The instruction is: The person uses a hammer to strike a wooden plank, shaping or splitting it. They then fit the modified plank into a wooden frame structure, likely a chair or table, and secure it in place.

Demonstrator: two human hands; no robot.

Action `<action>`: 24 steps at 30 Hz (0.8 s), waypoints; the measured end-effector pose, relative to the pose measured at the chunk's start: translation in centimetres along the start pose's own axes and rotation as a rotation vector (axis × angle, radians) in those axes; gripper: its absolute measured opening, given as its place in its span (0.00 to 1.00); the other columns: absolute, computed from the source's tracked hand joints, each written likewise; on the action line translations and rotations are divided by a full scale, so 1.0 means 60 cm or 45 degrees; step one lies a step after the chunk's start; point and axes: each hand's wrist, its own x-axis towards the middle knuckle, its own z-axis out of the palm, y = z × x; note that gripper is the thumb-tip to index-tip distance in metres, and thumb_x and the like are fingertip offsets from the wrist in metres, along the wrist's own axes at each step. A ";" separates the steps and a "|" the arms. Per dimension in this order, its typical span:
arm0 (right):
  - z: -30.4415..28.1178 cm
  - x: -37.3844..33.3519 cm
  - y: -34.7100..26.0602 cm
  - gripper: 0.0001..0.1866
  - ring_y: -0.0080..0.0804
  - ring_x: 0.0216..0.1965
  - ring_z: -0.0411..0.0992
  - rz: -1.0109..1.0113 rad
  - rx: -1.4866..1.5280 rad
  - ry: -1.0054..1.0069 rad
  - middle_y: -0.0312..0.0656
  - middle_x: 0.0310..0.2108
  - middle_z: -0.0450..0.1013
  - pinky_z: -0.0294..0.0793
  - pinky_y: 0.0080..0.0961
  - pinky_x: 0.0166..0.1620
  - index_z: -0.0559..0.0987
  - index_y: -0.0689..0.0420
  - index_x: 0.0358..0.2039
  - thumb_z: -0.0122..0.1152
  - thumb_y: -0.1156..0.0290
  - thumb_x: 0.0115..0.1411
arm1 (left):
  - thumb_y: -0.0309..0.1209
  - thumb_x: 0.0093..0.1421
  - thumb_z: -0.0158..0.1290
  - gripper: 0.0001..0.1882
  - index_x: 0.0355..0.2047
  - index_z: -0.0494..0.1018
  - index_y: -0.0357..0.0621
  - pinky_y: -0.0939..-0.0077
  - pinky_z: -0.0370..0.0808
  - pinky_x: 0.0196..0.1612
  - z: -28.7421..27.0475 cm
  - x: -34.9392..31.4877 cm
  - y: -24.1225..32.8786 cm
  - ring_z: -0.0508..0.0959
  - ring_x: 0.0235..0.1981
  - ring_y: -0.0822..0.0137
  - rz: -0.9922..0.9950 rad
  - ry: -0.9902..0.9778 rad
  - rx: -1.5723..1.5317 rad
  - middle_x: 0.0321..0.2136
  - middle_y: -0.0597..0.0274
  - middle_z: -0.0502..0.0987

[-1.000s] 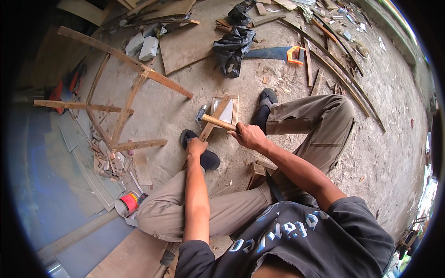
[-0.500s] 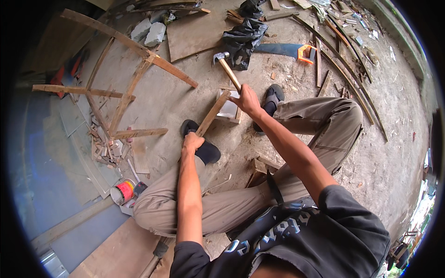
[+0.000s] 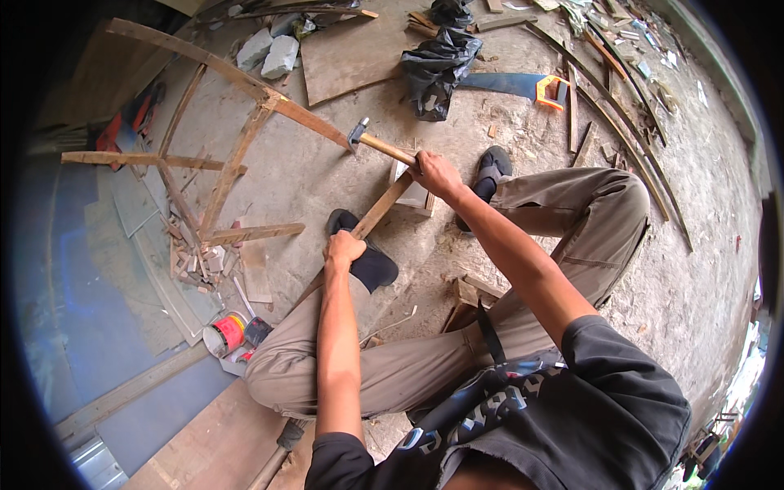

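My left hand [image 3: 345, 247] is closed around a wooden strip [image 3: 384, 207] just above my left shoe [image 3: 377, 269]. The strip slants up toward my right hand [image 3: 438, 174], and its far end lies over a small wooden box [image 3: 418, 200] with a pale inside. Wrapped round the handle of a claw hammer [image 3: 387, 149], my right hand is beside the strip's far end. The hammer's metal head points left, apart from the strip, close to the end of a wooden frame's beam. Whether the strip touches the box cannot be made out.
At the left stands the wooden frame [image 3: 237, 163], above a heap of wood offcuts [image 3: 204, 265] and a paint can [image 3: 224, 333]. Farther off lie a handsaw [image 3: 506, 83], a black plastic bag [image 3: 437, 69], a board [image 3: 351, 57] and concrete chunks [image 3: 280, 57]. Long curved strips [image 3: 612, 114] lie at right.
The hammer in my right hand has tipped, its head swinging left and down to a flatter angle. My left hand keeps its hold on the strip. The whole view has shifted slightly.
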 end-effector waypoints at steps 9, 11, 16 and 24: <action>0.018 -0.028 0.027 0.14 0.59 0.29 0.75 -0.110 0.112 -0.110 0.56 0.25 0.75 0.74 0.50 0.31 0.68 0.61 0.34 0.44 0.62 0.65 | 0.44 0.47 0.63 0.26 0.37 0.78 0.31 0.67 0.75 0.25 -0.140 0.003 0.021 0.78 0.17 0.63 0.274 -0.502 0.067 0.20 0.51 0.78; 0.045 -0.050 0.008 0.13 0.60 0.26 0.74 -0.068 0.099 -0.003 0.56 0.22 0.73 0.73 0.52 0.29 0.68 0.58 0.32 0.56 0.62 0.60 | 0.50 0.46 0.64 0.31 0.40 0.77 0.34 0.61 0.77 0.42 -0.133 -0.014 0.038 0.81 0.39 0.50 0.504 -0.262 0.020 0.36 0.42 0.80; 0.046 -0.068 -0.013 0.12 0.62 0.31 0.74 -0.010 0.137 -0.068 0.58 0.26 0.74 0.73 0.51 0.34 0.69 0.60 0.34 0.57 0.65 0.59 | 0.54 0.46 0.64 0.32 0.40 0.79 0.37 0.57 0.75 0.50 -0.060 -0.029 0.095 0.79 0.46 0.46 0.402 -0.097 0.139 0.42 0.40 0.79; 0.007 -0.059 0.005 0.21 0.60 0.32 0.75 -0.148 0.043 -0.213 0.59 0.27 0.75 0.75 0.49 0.35 0.68 0.64 0.34 0.61 0.56 0.58 | 0.53 0.46 0.64 0.32 0.37 0.80 0.33 0.59 0.78 0.42 -0.035 -0.026 0.090 0.83 0.34 0.50 0.322 -0.089 0.090 0.32 0.41 0.81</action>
